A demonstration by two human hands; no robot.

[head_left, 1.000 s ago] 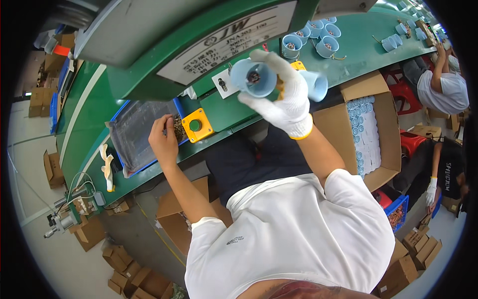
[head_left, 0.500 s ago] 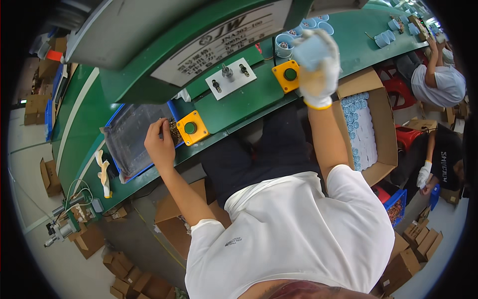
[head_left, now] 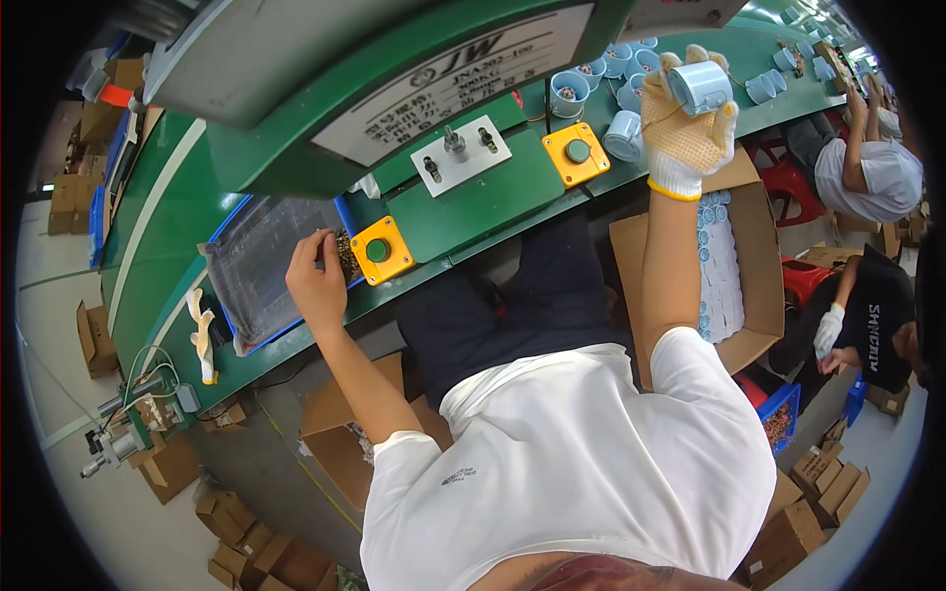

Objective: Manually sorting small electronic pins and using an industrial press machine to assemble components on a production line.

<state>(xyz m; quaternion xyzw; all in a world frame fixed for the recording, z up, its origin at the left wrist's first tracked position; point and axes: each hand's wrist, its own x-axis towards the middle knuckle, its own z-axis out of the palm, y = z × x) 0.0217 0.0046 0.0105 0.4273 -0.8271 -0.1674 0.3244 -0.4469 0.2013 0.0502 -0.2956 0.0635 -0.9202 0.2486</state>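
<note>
My right hand (head_left: 685,138), in a white knitted glove with a tan palm and yellow cuff, grips a small light-blue pail (head_left: 701,89) above the bench's right part. Its fingers wrap the pail, which is tilted. Close beside the glove another light-blue pail (head_left: 623,136) lies near the bench edge. My left hand (head_left: 317,281) is bare, its fingers bent together at a heap of small metal-looking parts (head_left: 347,258) at the right end of a blue-rimmed tray (head_left: 225,320). Whatever its fingertips hold is hidden.
A green press (head_left: 394,108) overhangs a metal fixture plate (head_left: 460,156), between two yellow button boxes (head_left: 382,250) (head_left: 576,155). Several filled pails (head_left: 569,94) stand behind. An open carton (head_left: 764,295) holds pale-blue pieces. A loose glove (head_left: 201,337) lies left; co-workers sit right.
My right hand has moved right and slightly up with the pail, turning palm into view. The pail lying by the bench edge now shows. My left hand stays at the parts heap.
</note>
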